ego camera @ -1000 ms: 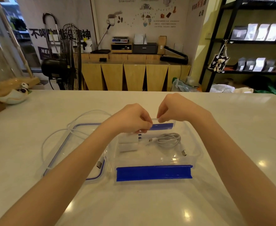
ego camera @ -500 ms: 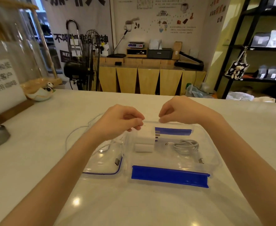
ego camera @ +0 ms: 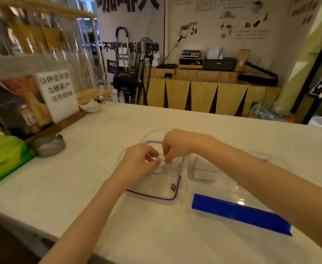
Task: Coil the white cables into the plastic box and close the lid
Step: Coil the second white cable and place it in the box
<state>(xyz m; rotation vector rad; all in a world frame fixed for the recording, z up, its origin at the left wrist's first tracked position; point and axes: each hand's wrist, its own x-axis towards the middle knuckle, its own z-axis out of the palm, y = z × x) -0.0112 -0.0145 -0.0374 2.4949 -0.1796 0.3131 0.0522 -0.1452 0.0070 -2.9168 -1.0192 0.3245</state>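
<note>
A clear plastic box (ego camera: 230, 191) with a blue clasp (ego camera: 240, 214) along its near side sits on the white counter at the right. A white charger block (ego camera: 204, 171) lies inside it. To its left lies the clear lid (ego camera: 156, 195), edged with a thin blue seal. A loose white cable (ego camera: 150, 130) loops round and over the lid, and its metal plug (ego camera: 173, 187) rests on the lid's near right corner. Above the lid, my left hand (ego camera: 137, 162) and my right hand (ego camera: 179, 143) both pinch the cable close together. My right forearm crosses over the box.
A metal dish (ego camera: 47, 145), a green pack (ego camera: 2, 157) and a sign on a wooden stand (ego camera: 59, 94) occupy the counter's left side. The counter's front edge (ego camera: 42, 239) runs diagonally at the lower left.
Both hands left the box's far edge, moved left over the lid and took hold of the white cable. The view swung left.
</note>
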